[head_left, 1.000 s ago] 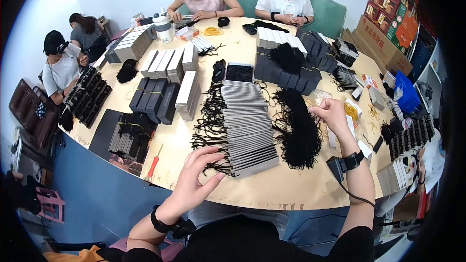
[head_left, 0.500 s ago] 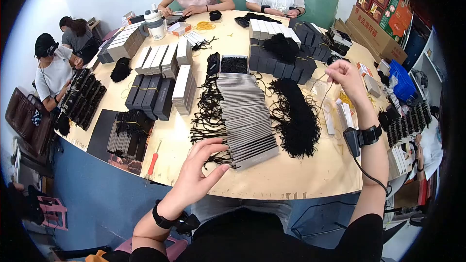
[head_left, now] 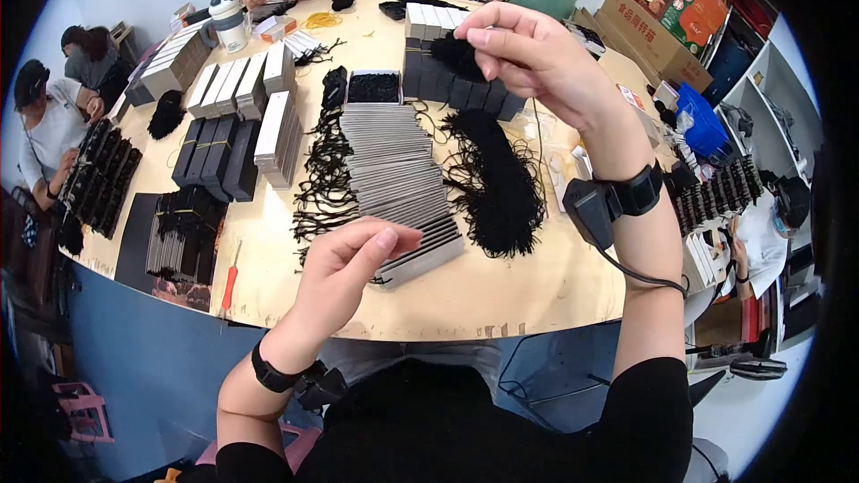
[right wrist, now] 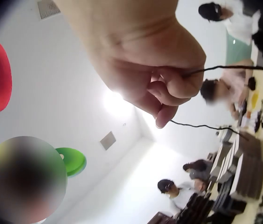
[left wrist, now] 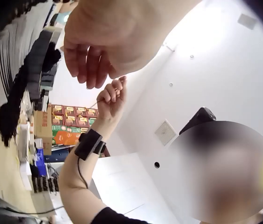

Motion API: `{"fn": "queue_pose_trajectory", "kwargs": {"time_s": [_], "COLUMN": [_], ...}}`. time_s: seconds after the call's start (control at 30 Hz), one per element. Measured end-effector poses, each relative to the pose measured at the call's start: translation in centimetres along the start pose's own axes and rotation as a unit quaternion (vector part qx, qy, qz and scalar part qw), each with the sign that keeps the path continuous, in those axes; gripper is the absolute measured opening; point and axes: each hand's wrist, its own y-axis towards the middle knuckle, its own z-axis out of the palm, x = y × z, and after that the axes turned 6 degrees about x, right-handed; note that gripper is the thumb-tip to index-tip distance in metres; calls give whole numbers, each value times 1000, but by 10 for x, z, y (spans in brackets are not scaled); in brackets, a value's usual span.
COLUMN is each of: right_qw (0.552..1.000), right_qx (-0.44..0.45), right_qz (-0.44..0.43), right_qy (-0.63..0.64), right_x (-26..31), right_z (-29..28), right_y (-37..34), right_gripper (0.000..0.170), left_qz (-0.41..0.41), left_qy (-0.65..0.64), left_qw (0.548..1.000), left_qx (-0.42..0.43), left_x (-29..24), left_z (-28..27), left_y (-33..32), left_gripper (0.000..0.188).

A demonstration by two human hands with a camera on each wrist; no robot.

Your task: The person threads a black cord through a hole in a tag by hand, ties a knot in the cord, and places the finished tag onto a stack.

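Observation:
My right hand (head_left: 546,63), raised over the right half of the table, pinches a thin black cord (right wrist: 234,68). In the right wrist view the cord runs out from both sides of the curled fingers. My left hand (head_left: 344,268) hovers over the near end of a long row of thin grey slabs (head_left: 394,161), its fingers relaxed and thumb near the index finger. Black cord ends (head_left: 322,188) fringe the left side of that row. To its right lies a thick bundle of black cords (head_left: 497,188).
Beyond the row sits an open box of black pieces (head_left: 374,88). White-topped stacks (head_left: 277,139) and black boxes (head_left: 215,156) stand to the left, with a red-handled screwdriver (head_left: 230,284) nearer me. More black boxes (head_left: 429,72) are behind the cord bundle. Several people sit around the table.
My right hand has drawn away from beside the cord bundle, rising and then swinging left, with a cord in its fingers. My left hand's thumb and index finger have come closer together.

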Motion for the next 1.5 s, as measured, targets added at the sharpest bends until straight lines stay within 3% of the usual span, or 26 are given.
{"fn": "queue_pose_trajectory", "kwargs": {"time_s": [0.07,0.13,0.17,0.2,0.27,0.4,0.47,0.5,0.53,0.57,0.6,0.63,0.67,0.7,0.83,0.93,1.0,1.07,1.33,1.5], "right_qw": [999,992,982,980,978,973,962,965,959,958,965,986,963,953,870,903,883,891,949,982], "right_qx": [43,119,177,185,201,206,270,249,171,120,52,-23,-105,-123,-69,-34,-39,-29,-71,-129], "right_qz": [33,-17,53,45,17,69,34,-29,-135,-147,-126,-41,-65,-23,100,163,181,216,169,83], "right_qy": [4,43,43,56,-47,81,-12,-72,-183,-217,-223,-159,-238,-276,-477,-397,-432,-398,-257,-115], "right_x": [-3,-23,-22,-37,-47,-71,-70,-81,-85,-88,-100,-109,-135,-158,-222,-236,-226,-221,-220,-196], "right_z": [36,80,96,114,138,171,174,177,171,157,141,125,101,76,23,19,23,24,13,18], "right_y": [-1,-11,-22,-31,-48,-55,-48,-43,-26,-1,31,62,98,128,206,228,230,228,210,179], "right_gripper": [14,10,10,11,12,19,27,31,28,21,17,16,18,17,24,15,16,13,15,19], "left_qz": [-18,-12,-2,-1,-7,24,57,82,110,118,126,118,121,108,73,69,54,49,39,9], "left_qy": [-35,-276,-335,-335,-342,-334,-342,-337,-346,-330,-314,-298,-293,-274,-251,-244,-226,-215,-205,-199], "left_qw": [999,960,941,941,913,909,894,892,893,897,900,904,903,913,925,940,946,948,946,949], "left_qx": [-5,-49,-51,-56,-220,-248,-283,-290,-267,-270,-275,-283,-290,-284,-275,-226,-225,-228,-246,-244], "left_x": [0,-3,4,3,4,-5,-14,-18,-22,-25,-27,-29,-29,-28,-23,-16,-11,-8,2,7], "left_z": [3,5,-6,-12,-22,-42,-46,-50,-56,-59,-60,-62,-64,-64,-66,-73,-77,-81,-94,-97], "left_y": [2,4,-1,-6,-18,-49,-58,-63,-71,-79,-87,-94,-99,-104,-117,-124,-126,-126,-121,-123], "left_gripper": [30,34,35,35,29,18,15,15,14,14,14,13,13,14,16,16,17,18,19,14]}}
